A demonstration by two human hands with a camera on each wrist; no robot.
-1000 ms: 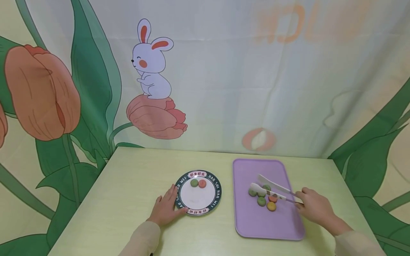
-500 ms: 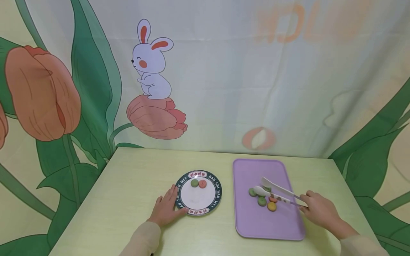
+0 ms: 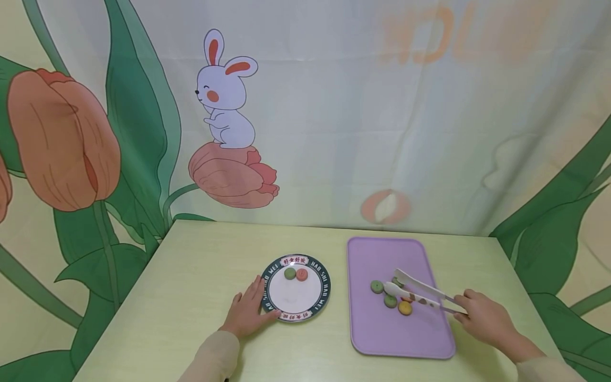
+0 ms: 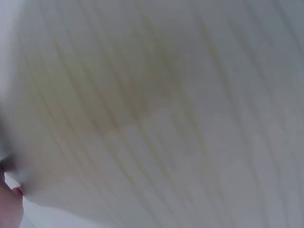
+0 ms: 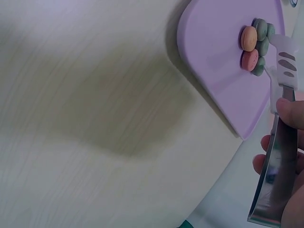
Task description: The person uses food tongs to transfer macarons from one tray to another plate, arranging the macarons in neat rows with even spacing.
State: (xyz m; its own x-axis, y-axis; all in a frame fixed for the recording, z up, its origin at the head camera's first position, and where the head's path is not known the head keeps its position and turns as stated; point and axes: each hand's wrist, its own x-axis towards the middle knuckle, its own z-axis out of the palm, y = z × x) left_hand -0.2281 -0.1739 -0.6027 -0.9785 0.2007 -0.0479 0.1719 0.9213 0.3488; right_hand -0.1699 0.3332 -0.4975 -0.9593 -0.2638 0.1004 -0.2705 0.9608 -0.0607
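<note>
My right hand (image 3: 488, 319) grips a pair of tongs (image 3: 417, 298) with metal handles and white ends, one arm brown-spotted. The tong ends stand apart over a cluster of macarons on the purple tray (image 3: 398, 337). Several green macarons (image 3: 377, 287), a yellow macaron (image 3: 404, 308) and a pink macaron (image 5: 250, 60) make up the cluster; in the head view the tongs cover part of it. My left hand (image 3: 245, 313), fingers straight, rests at the left rim of a round plate (image 3: 325, 286). On that plate lie a green macaron (image 3: 290, 273) and a pink macaron (image 3: 302, 274), side by side.
Both plate and tray stand on a pale wooden table (image 3: 191, 276), the tray to the right of the plate. Behind the table's back edge hangs a curtain (image 3: 324, 132) printed with a rabbit and tulips. The left wrist view shows mostly blurred tabletop.
My right hand has drawn the tongs a little to the right and toward me, their ends still apart. The left hand, the plate and the macarons stay where they were.
</note>
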